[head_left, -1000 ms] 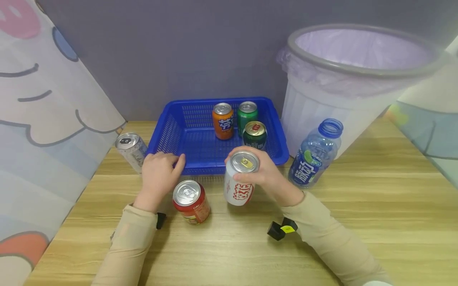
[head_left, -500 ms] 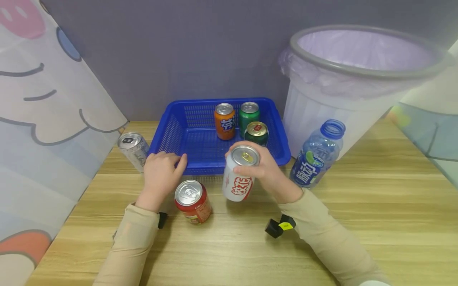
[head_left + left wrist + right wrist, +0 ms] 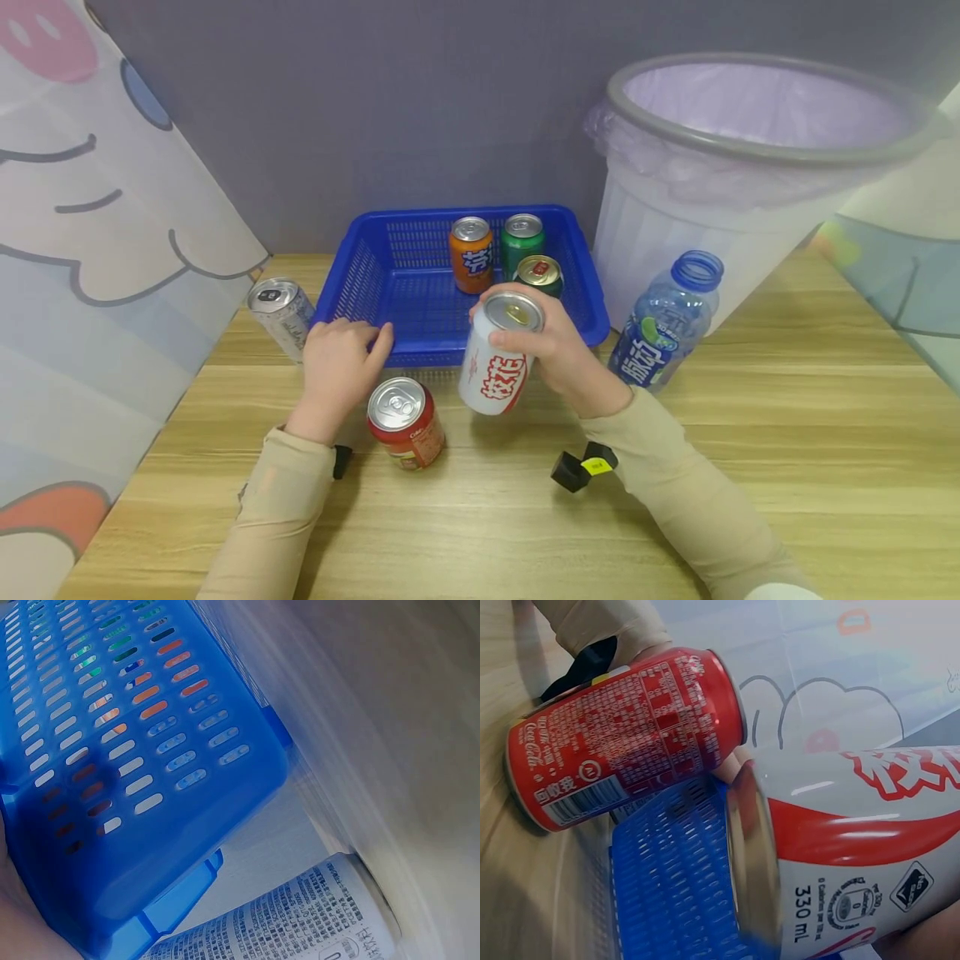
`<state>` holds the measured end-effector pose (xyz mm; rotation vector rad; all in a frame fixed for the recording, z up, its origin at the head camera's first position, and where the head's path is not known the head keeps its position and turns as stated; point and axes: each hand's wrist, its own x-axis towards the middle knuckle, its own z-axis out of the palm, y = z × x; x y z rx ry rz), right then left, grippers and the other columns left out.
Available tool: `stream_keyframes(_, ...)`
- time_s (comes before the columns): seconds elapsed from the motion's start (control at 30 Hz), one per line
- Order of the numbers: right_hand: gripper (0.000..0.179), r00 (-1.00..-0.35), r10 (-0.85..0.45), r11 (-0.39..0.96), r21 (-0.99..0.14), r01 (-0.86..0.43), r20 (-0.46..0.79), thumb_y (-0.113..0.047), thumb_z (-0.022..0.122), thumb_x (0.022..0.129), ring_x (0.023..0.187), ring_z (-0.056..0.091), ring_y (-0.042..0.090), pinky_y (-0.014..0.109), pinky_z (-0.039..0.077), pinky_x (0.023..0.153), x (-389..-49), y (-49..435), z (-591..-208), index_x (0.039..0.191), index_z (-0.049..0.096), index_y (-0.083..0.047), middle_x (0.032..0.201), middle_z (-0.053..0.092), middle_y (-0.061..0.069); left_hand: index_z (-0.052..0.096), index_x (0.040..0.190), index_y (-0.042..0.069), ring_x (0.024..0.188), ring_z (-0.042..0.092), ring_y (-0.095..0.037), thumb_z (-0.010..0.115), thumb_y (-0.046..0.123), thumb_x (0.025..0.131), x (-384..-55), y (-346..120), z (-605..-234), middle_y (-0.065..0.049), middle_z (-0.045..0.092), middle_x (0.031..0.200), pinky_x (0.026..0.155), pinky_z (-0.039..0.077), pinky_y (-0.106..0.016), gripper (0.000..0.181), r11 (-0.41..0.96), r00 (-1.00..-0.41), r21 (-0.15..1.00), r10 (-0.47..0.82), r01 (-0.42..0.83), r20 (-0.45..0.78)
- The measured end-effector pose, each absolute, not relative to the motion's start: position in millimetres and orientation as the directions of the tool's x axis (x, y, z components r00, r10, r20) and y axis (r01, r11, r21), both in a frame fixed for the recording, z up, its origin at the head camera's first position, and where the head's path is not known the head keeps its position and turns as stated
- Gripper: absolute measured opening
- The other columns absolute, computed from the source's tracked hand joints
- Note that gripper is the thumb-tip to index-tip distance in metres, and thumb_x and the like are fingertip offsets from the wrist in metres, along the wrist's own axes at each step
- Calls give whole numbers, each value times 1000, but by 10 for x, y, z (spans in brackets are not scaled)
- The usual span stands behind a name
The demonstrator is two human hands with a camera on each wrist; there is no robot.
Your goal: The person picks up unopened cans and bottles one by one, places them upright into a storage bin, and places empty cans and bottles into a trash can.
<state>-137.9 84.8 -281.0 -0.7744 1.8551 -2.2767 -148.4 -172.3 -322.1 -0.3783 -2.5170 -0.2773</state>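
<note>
My right hand point(image 3: 558, 354) grips a white soda can point(image 3: 491, 379) with red lettering, thumb across its front near the lid. The can is tilted, its base raised above the table, close in front of the basket; the right wrist view shows its gold-coloured base end. My left hand point(image 3: 339, 367) holds the near left corner of the blue plastic basket point(image 3: 420, 346), fingers bent over the rim and partly hidden inside. Through the slots of the basket wall point(image 3: 172, 742) dark finger shapes show. A red Coca-Cola can point(image 3: 408, 429) stands upright between my forearms.
Inside the basket stand an orange can point(image 3: 471, 258), a green can point(image 3: 522, 237) and a dark green can point(image 3: 542, 273) with a gold lid. A silver-white can point(image 3: 281, 312) stands left of the basket. At right are a blue plastic bottle point(image 3: 663, 325) and a lined white bin point(image 3: 675, 217).
My right hand has lifted the white can a little towards the basket, tilting it further so its base swings left. My left hand keeps its place on the rim.
</note>
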Motion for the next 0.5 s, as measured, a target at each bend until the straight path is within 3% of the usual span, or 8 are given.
stream_keyframes(0.5,31,-864,-357,-331,-913,-238,354,-11,65,70,87,61,15,34,48,75,-1386,812,-2670,100,63,-17,92,68,0,65,62,3,59,57,-32,47,31,93,-1504,-1727,-3246,-12,64,61,60,37,-42,45,937,-787,114,208,331,581)
